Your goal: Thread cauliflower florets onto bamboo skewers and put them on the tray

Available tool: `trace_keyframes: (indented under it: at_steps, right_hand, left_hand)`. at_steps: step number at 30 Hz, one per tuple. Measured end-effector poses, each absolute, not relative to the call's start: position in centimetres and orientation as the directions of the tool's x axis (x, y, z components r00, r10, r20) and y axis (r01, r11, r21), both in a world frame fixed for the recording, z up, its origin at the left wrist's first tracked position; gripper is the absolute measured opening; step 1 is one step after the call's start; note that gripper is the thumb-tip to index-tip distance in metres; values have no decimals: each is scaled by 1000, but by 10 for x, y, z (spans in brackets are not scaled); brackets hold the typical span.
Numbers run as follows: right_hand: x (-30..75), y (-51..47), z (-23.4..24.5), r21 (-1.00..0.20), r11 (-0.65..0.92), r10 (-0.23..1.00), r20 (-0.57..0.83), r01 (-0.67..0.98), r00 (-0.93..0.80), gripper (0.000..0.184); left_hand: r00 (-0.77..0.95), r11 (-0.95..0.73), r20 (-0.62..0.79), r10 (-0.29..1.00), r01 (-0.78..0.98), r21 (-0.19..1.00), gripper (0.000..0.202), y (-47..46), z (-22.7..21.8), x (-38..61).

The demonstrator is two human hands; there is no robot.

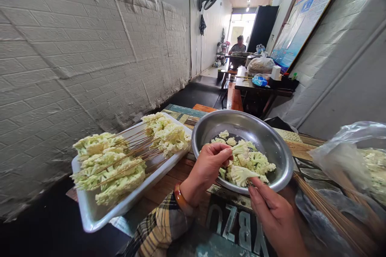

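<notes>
Over the steel bowl [208, 122], my left hand [208, 166] pinches a cauliflower floret [240, 147] between thumb and fingertips. My right hand [273, 211], lower and to the right, grips the stem end of another cauliflower floret [241, 175], its head pointing left. More loose cauliflower pieces [261, 162] lie in the bowl beneath both hands. To the left, a white tray [90, 221] carries skewered cauliflower [120, 174] in two groups, the thin sticks [132, 150] running between them.
Bare bamboo skewers [325, 213] lie at the right beside a clear plastic bag [340, 156] of cauliflower. The patchwork wooden table [169, 182] bears the bowl and tray. A brick-patterned wall [90, 48] runs along the left. Farther back, a person [239, 46] sits near another table [250, 84].
</notes>
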State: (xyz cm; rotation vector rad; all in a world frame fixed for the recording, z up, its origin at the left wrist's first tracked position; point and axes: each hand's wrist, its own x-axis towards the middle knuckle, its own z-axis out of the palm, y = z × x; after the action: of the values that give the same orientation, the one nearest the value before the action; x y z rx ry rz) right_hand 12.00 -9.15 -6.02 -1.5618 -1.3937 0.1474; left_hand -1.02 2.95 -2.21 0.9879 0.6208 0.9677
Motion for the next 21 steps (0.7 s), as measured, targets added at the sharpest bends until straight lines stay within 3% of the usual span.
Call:
trace_keyframes:
  at_steps: [8, 16, 21]
  right_hand:
    - [123, -92, -70, -564, 180, 798, 563, 806, 216, 43]
    - [117, -91, -61, -517, 208, 751, 629, 830, 203, 48]
    - [114, -89, -58, -561, 174, 738, 619, 809, 270, 51]
  left_hand:
    - [432, 101, 35, 901, -287, 953, 17, 28, -24, -11]
    - [437, 57, 54, 898, -237, 970, 16, 24, -19, -12]
    - [455, 64, 43, 890, -217, 974, 19, 24, -17, -12]
